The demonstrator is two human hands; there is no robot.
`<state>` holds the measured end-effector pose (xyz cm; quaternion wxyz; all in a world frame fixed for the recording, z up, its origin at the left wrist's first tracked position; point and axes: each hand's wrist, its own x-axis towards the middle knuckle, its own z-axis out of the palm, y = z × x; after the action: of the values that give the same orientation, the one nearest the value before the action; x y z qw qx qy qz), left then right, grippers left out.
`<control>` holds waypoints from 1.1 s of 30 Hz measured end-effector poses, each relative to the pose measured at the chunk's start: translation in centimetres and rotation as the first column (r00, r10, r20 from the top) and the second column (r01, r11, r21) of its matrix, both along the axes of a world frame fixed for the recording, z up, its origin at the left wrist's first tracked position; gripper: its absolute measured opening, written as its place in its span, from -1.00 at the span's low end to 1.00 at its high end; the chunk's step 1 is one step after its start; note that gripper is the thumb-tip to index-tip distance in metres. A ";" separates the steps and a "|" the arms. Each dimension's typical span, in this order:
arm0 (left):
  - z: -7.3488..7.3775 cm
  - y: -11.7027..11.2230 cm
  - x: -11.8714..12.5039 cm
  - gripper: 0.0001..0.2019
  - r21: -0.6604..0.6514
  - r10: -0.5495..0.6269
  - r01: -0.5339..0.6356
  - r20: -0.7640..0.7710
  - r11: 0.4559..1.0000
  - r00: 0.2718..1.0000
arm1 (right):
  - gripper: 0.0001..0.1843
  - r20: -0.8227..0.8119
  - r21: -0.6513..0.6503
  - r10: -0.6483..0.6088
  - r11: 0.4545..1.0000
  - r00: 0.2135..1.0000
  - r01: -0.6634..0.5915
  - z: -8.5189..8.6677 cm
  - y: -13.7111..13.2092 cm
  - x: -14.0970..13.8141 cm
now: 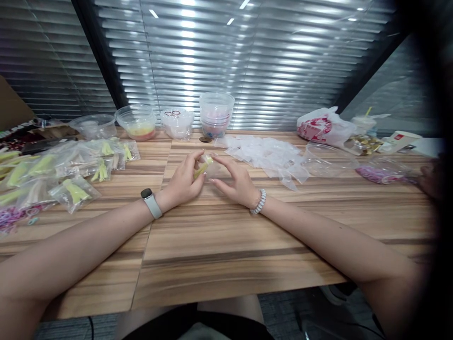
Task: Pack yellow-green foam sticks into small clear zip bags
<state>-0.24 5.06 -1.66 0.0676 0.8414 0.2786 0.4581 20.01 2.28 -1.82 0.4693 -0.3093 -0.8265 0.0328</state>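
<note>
Positions are taken from the stack (217, 113) of nested tubs. I find the left hand (184, 180) in front of the stack, slightly to its left, fingers curled, thumb and forefinger closed upon a yellow piece (200, 170). The right hand (238, 183), in front of the stack and slightly to its right, has forefinger and thumb spread apart; the forefinger tip reaches the upper end of the piece. Something see-through shows between these two fingers; I cannot tell whether they grip it.

Containers, left to right. Well to the left of the stack I note filled bags (75, 192), clear, holding yellow and pale pieces. Closer to the stack on that side come a wide tub (94, 123), contents unclear to me; a second tub (136, 115), yellow and reddish matter inside; and a third tub (177, 125), white contents, scissors (172, 113) on top. The stack shows pinkish and bluish contents low down. To its right I record a heap of flat bags (265, 156), a printed carrier bag (325, 125), a clear tub (329, 161) and purple bands (377, 174) by clear plastic.

The piece slants in front of the stack, between the hands, lower end at the left thumb.
</note>
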 end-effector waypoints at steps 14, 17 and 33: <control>0.7 0.3 1.1 -0.59 -0.791 -0.154 0.412 0.385 0.452 0.910 | -0.48 -0.440 -0.496 -0.052 0.846 0.896 -0.194 -0.7 1.4 0.3; 0.8 0.6 1.0 -0.61 -0.818 -0.242 0.404 0.329 0.410 0.913 | -0.50 -0.515 -0.501 -0.080 0.836 0.854 -0.224 -0.7 1.5 0.3; 1.3 0.4 1.2 -0.61 -0.820 -0.291 0.316 0.191 0.477 0.937 | -0.78 -0.332 -0.544 0.028 0.811 0.943 -0.216 2.7 2.1 2.6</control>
<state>0.96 5.46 -0.40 0.5464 0.7339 0.3099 0.2587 22.63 4.36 0.84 0.4744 -0.3725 -0.7129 0.3579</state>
